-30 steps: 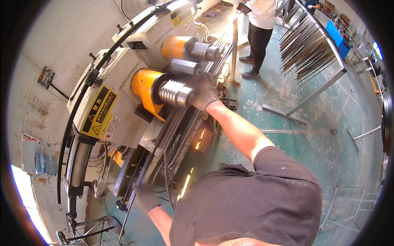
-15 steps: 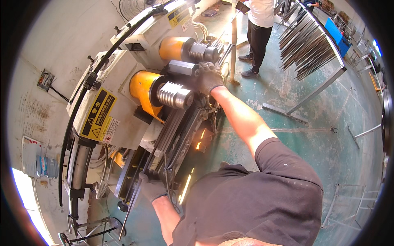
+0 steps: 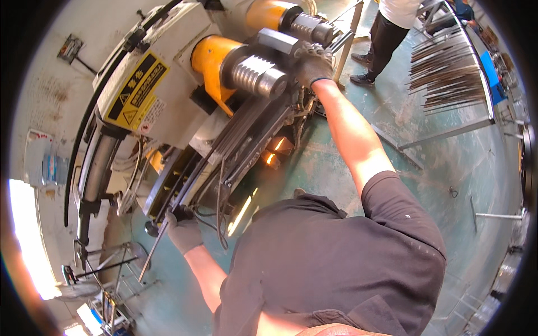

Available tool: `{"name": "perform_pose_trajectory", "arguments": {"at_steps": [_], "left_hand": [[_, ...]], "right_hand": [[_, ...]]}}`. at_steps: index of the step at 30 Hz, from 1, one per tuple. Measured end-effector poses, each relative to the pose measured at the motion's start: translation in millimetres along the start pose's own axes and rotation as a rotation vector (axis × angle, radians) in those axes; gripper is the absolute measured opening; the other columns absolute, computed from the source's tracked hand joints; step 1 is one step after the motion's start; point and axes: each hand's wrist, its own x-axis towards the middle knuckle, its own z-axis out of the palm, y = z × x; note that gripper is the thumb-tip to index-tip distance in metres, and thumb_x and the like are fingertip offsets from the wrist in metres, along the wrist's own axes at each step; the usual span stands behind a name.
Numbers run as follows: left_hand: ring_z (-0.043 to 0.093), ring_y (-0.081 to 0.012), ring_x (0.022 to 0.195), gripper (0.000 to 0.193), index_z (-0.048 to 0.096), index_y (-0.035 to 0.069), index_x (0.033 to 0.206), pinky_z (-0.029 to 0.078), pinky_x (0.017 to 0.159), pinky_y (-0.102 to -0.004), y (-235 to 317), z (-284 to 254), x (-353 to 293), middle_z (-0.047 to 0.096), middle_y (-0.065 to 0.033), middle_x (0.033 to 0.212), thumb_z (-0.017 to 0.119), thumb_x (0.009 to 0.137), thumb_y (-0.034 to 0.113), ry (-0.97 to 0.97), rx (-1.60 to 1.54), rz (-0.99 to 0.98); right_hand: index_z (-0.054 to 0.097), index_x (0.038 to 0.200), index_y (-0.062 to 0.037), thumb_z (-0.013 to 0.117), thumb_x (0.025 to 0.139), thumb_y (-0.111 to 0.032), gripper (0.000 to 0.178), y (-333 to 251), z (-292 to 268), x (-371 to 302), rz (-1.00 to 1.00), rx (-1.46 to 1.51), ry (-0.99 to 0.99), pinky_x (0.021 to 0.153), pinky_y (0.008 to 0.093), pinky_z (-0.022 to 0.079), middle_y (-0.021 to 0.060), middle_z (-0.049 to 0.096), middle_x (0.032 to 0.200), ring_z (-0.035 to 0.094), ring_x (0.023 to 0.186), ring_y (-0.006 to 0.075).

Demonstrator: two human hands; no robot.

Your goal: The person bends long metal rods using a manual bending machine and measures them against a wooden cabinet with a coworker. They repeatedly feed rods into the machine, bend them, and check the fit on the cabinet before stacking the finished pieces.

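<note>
My right hand (image 3: 315, 66), in a dark work glove, is at the end of a grey faceted metal block (image 3: 278, 42) on the machine. Its fingers are curled, and what they hold is hidden. My left hand (image 3: 185, 232), in a grey glove, is closed on a thin metal rod (image 3: 150, 259) at the machine's near end. The rod slants down past the hand. Several long dark bars (image 3: 238, 131) lie side by side along the machine bed, below a ribbed steel roller (image 3: 260, 75) in an orange housing (image 3: 214, 59).
A pale machine body with a yellow warning label (image 3: 136, 92) stands at left, a black hose (image 3: 109, 75) arching over it. At far right a rack (image 3: 485, 92) bears many thin rods. A person in dark trousers (image 3: 386, 45) stands beyond the machine.
The whole view has shifted, and the machine sits higher in it. My left hand has slid toward the machine's near end along the rod. My right hand stays at the block's end.
</note>
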Motion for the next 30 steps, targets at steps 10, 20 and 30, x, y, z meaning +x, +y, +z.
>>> {"name": "perform_pose_trajectory", "arguments": {"at_steps": [10,20,30], "left_hand": [[0.069,-0.0279,0.094,0.027,0.064,0.003,0.116,0.059,0.079,-0.0398,-17,13,6,0.072,-0.0113,0.102,0.062,0.109,0.029,0.161,-0.045,0.037],[0.067,-0.0273,0.093,0.026,0.064,0.006,0.122,0.058,0.079,-0.0394,-16,17,3,0.072,-0.0102,0.105,0.061,0.109,0.028,0.206,-0.003,0.042],[0.070,-0.0259,0.091,0.023,0.068,0.008,0.118,0.060,0.080,-0.0390,-12,11,11,0.074,-0.0085,0.102,0.065,0.106,0.028,0.205,-0.014,0.034]], "right_hand": [[0.056,0.154,-0.0140,0.050,0.099,-0.058,0.070,6,17,8,-0.018,-0.019,0.087,0.127,0.0556,0.024,0.0085,0.050,0.164,0.043,0.153,0.0307],[0.070,0.123,-0.0060,0.066,0.089,-0.025,0.039,-25,-10,-54,-0.319,0.208,0.211,0.125,0.0510,0.032,0.0193,0.068,0.128,0.054,0.135,0.0367],[0.061,0.144,-0.0189,0.062,0.097,-0.033,0.049,-19,8,-51,-0.357,0.265,0.328,0.125,0.0525,0.032,0.0135,0.071,0.130,0.054,0.137,0.0352]]}}
